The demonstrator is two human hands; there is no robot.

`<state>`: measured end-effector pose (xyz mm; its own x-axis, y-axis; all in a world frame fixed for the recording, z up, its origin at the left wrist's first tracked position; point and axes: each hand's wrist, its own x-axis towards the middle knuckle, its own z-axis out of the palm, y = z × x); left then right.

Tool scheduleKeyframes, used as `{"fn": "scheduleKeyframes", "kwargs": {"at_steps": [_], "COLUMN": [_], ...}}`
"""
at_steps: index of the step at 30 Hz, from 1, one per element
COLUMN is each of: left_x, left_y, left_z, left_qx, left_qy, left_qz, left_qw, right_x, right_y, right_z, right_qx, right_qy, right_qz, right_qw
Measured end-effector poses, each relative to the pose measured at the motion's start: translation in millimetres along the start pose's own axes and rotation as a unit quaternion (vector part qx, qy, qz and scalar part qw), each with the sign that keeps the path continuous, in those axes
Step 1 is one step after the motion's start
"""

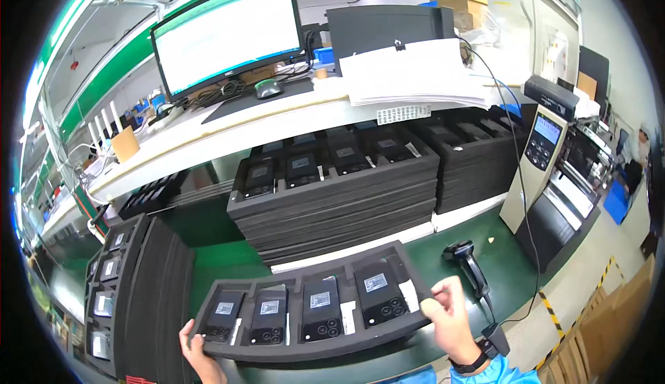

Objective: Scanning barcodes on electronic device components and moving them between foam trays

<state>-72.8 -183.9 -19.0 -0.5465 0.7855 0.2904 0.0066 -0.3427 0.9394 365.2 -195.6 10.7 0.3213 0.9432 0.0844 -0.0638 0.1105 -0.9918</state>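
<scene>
Four black phones point(321, 308) are already seated in the foam tray point(305, 353), lower centre, its ends being pinched by the left hand point(198, 356) and the right hand point(449, 318), the handling, seemingly, not yet finished.

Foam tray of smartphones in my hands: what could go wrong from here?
The foam tray might sag or tip, since your left hand and right hand hold only its ends. The smartphones lie uncovered, so a tilt could slide them out. Your right hand could knock the barcode scanner nearby.
</scene>
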Motion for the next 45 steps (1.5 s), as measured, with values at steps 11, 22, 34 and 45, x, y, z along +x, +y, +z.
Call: {"fn": "scheduleKeyframes", "kwargs": {"at_steps": [11,22,34,45], "left_x": [38.6,142.0,152.9,147.9], "left_y": [81.0,6.5,-13.3,-8.7], "left_z": [101.2,210.4,228.3,220.1], "left_qx": [-0.09,-0.028,0.032,-0.014], "left_qy": [-0.051,-0.142,-0.088,-0.101], "left_qz": [0.17,0.109,0.194,0.126], "left_qw": [0.98,0.983,0.977,0.987], "right_x": [136.7,270.7,284.4,284.1], "right_y": [-37.1,-24.0,-33.0,-45.9], "right_z": [-15.6,4.2,-3.4,-3.9], "right_qx": [0.045,-0.327,-0.232,-0.272], "right_qy": [0.105,0.295,0.187,0.212], "right_qz": [-0.332,-0.494,-0.314,-0.241], "right_qw": [0.936,0.749,0.901,0.907]}}
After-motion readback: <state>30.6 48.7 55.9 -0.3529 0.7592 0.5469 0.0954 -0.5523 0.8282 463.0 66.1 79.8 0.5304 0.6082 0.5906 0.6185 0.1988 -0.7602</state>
